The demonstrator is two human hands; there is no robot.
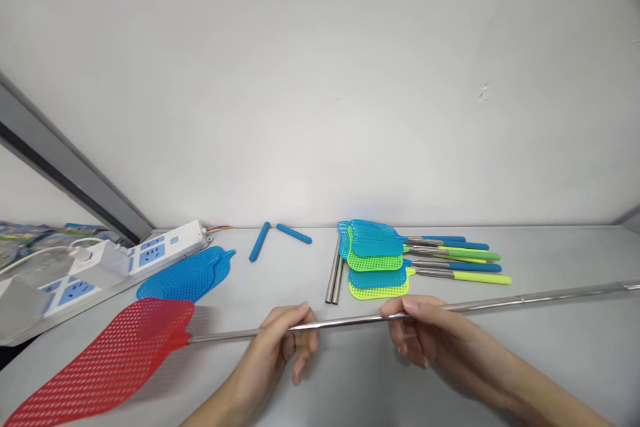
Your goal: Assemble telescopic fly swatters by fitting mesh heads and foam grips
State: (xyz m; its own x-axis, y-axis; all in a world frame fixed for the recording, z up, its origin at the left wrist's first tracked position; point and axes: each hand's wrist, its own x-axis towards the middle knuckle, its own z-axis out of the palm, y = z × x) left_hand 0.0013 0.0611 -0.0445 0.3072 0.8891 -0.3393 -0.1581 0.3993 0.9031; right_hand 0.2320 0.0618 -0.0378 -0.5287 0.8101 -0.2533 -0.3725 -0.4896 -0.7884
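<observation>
A fly swatter [345,322] with a long, extended metal rod lies across both my hands, its red mesh head [120,360] at the left. My left hand [280,340] grips the rod nearer the head, thumb on top. Farther right along the same rod, my right hand [425,330] pinches it between thumb and fingers. The rod runs past the right edge of the view, so its far end is hidden. Just beyond my hands, two loose metal tubes [334,280] rest beside a pile of blue and green fly swatters [377,260].
Two blue handle grips [260,241] lie near the wall. Left of them are blue swatter heads [187,275] beside a white power strip [150,253] with plugged-in adapters [103,263]. A white wall [320,113] rises behind the grey table [565,360].
</observation>
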